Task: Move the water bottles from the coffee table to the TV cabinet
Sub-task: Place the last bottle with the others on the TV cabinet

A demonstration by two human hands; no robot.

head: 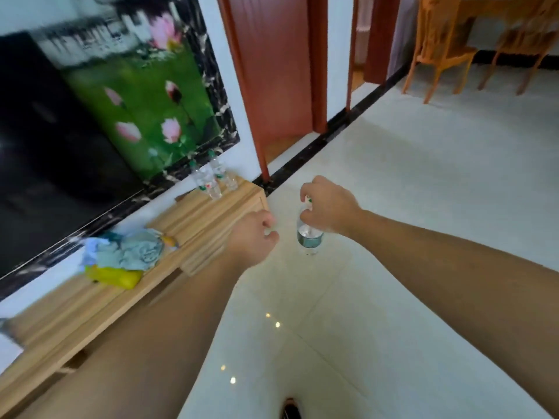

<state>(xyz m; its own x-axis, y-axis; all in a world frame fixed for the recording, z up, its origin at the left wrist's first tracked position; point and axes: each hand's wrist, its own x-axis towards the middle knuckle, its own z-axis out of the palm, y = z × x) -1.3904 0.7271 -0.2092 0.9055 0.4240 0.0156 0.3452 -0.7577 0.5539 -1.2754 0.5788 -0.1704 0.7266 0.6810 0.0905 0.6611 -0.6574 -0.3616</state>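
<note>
Right hand (328,205) grips water bottle (309,237) — label unreadable

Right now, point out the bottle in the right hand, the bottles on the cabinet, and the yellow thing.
bottle (309,241), head view, green label
bottles (211,184), head view, clear bodies
yellow thing (116,276), head view, middle

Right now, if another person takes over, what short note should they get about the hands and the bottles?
Right hand: holds a clear plastic water bottle with green label by its neck, above the floor.
Left hand: loosely closed, seems empty.
Done: two clear water bottles stand at the far end of the light wooden TV cabinet.
Left: set the carried bottle on the cabinet; the coffee table is out of view.
</note>
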